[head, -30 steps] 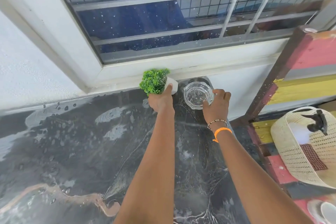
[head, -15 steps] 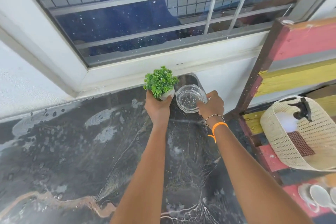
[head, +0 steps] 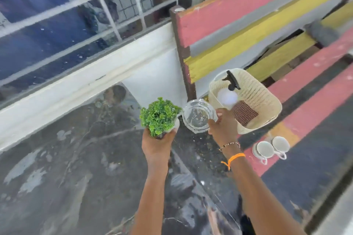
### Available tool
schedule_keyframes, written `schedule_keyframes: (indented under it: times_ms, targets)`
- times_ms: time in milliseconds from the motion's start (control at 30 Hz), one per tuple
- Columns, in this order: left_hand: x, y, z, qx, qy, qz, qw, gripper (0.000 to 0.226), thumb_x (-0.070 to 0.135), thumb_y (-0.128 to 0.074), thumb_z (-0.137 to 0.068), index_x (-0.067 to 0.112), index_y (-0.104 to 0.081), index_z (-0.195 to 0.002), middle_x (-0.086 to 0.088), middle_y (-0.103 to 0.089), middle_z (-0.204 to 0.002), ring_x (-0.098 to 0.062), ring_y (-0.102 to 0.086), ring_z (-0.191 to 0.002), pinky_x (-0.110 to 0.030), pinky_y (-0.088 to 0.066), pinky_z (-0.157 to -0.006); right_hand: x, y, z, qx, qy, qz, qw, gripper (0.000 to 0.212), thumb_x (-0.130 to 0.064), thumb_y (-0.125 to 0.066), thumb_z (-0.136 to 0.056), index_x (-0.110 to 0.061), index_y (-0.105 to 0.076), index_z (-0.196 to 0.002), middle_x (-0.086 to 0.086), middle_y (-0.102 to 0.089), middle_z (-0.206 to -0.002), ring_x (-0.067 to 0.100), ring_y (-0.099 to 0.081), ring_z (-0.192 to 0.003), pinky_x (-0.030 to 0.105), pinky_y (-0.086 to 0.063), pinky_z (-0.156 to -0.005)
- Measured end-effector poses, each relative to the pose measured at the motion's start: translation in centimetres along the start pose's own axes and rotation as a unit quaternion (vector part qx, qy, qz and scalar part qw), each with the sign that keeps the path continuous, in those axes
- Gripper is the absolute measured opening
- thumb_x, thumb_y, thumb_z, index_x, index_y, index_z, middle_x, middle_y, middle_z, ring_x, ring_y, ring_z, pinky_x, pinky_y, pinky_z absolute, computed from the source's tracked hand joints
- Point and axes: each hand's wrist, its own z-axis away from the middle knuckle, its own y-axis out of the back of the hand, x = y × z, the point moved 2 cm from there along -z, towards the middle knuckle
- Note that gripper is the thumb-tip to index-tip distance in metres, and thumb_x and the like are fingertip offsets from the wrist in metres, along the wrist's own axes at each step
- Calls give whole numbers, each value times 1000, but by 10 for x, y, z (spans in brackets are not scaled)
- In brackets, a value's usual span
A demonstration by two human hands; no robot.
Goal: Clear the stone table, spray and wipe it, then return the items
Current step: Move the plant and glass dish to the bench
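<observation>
Two items are held above the dark stone table (head: 66,158): the left hand (head: 157,144) grips a small potted plant (head: 159,115) from below, and the right hand (head: 222,129) pinches a clear glass dish (head: 197,117) by its rim, just right of the plant. Right of the table, a striped bench (head: 315,101) carries a woven basket (head: 267,105) containing a spray bottle (head: 229,91) and a cloth (head: 244,112), with two white cups (head: 271,148) near it.

Barred window (head: 80,11), striped bench (head: 267,15), seemingly daylight
</observation>
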Motion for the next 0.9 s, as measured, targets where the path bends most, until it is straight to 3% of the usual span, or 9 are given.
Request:
schedule_keyframes:
  times_ms: [67, 133, 233, 300, 433, 600, 667, 733, 900]
  targets:
    - [-2, -43, 24, -23, -3, -15, 1000, 45, 10, -80, -67, 15, -59, -107, 0, -65, -88, 5, -55, -65, -16, -43, -58, 35, 44, -9, 25, -18, -1, 1000, 36, -20, -60, -74, -8, -57, -108, 16, -65, -101, 33, -62, -91, 39, -50, -84]
    - [-6, -86, 48, -49, -12, -15, 999, 47, 8, -81, -67, 16, -59, -107, 0, -66, -90, 6, -56, -68, -12, -46, -61, 73, 87, -20, 51, -42, 10, 998, 35, -12, -60, -77, -7, -58, -111, 14, -62, -108, 31, -59, -98, 32, -43, -83]
    - [-13, -161, 87, -99, -24, -16, 995, 48, 3, -81, -65, 16, -60, -106, 8, -66, -84, 3, -60, -75, 2, -44, -57, 132, 154, -41, 88, -81, 8, 993, 31, -9, -61, -77, -7, -57, -107, 16, -60, -107, 36, -61, -94, 39, -48, -83]
    - [-20, -210, 113, -130, -16, -14, 991, 47, -3, -79, -65, 11, -59, -105, 4, -66, -86, -2, -62, -76, 1, -45, -57, 167, 192, -58, 111, -117, -11, 987, 32, -13, -60, -75, -10, -57, -107, 15, -60, -108, 39, -62, -92, 45, -50, -82]
    - [-43, -301, 148, -189, 13, -13, 982, 51, -12, -74, -65, 13, -57, -106, -1, -68, -90, -2, -65, -74, -10, -53, -66, 230, 244, -93, 142, -169, 4, 975, 34, -8, -61, -76, -8, -60, -110, 15, -60, -113, 35, -58, -99, 38, -44, -82]
    - [-79, -393, 161, -195, 14, -74, 978, 54, -13, -71, -67, 16, -52, -109, 10, -59, -91, 12, -59, -77, 3, -40, -64, 293, 271, -138, 147, -190, 10, 971, 30, -6, -60, -76, -7, -58, -107, 14, -57, -114, 36, -57, -96, 39, -43, -79]
    - [-97, -422, 155, -195, 16, -117, 974, 54, -6, -75, -67, 16, -54, -113, 8, -61, -96, -3, -59, -88, -3, -39, -71, 314, 273, -155, 141, -195, 20, 970, 29, -6, -58, -78, -7, -56, -107, 15, -55, -116, 35, -56, -97, 37, -41, -77]
    - [-116, -449, 146, -188, 16, -171, 967, 55, 2, -78, -65, 12, -57, -115, 0, -64, -105, -15, -56, -97, -18, -38, -80, 332, 273, -172, 136, -197, 28, 971, 30, -5, -56, -80, -5, -55, -110, 15, -54, -118, 34, -53, -100, 38, -40, -79]
    - [-149, -495, 126, -160, 53, -205, 964, 51, 0, -75, -67, 9, -58, -114, -9, -64, -111, -16, -52, -93, -24, -36, -79, 368, 262, -205, 126, -220, 29, 967, 33, -5, -56, -82, -4, -52, -115, 14, -52, -123, 34, -53, -103, 38, -41, -78]
